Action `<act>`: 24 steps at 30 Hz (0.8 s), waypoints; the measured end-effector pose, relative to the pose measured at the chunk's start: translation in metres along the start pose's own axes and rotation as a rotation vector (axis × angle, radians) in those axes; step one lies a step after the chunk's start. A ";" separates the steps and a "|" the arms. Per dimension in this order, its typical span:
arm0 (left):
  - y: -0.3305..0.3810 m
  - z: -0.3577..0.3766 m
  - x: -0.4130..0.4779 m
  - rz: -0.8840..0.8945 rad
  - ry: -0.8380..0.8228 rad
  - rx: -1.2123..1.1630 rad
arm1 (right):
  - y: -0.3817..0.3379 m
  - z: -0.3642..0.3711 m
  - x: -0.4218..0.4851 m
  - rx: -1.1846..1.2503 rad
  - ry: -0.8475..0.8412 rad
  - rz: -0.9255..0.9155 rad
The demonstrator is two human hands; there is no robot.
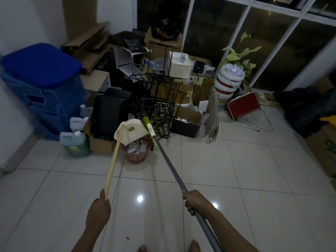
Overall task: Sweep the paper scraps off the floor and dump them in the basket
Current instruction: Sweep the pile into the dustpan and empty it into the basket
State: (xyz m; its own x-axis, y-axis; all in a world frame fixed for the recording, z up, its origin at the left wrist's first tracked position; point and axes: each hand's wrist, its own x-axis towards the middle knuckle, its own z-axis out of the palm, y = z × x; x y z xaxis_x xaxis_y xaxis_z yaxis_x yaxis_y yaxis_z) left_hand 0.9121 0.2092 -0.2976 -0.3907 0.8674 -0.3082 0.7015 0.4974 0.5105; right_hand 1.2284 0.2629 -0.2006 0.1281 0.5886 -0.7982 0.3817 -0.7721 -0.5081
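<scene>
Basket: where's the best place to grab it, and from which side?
Take the basket by its near rim, from the open floor side. It stands upright and open-topped; the dustpan and broom hang over the far rim, and a box and wire rack crowd its left and back.

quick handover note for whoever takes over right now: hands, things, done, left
Left hand grips the wooden pole of the cream plastic dustpan, tipped over the red plastic basket.
Right hand grips the grey metal broom pole; its yellow-green bristle head is raised beside the dustpan.
Done: white paper scraps lie in the basket; none show on the white floor tiles in view.
Left: likely finish emptying the dustpan, check the small dark speck near the feet.
</scene>
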 end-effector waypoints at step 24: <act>0.108 -0.081 -0.053 0.012 -0.057 -0.037 | -0.026 -0.120 -0.042 0.281 -0.211 0.106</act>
State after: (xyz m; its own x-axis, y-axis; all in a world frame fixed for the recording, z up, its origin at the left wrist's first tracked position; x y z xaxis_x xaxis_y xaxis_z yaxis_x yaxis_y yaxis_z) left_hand 0.9603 0.2182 -0.1615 -0.3474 0.8714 -0.3464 0.6832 0.4882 0.5430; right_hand 1.3227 0.2870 -0.1146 -0.0492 0.4623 -0.8854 0.1066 -0.8790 -0.4648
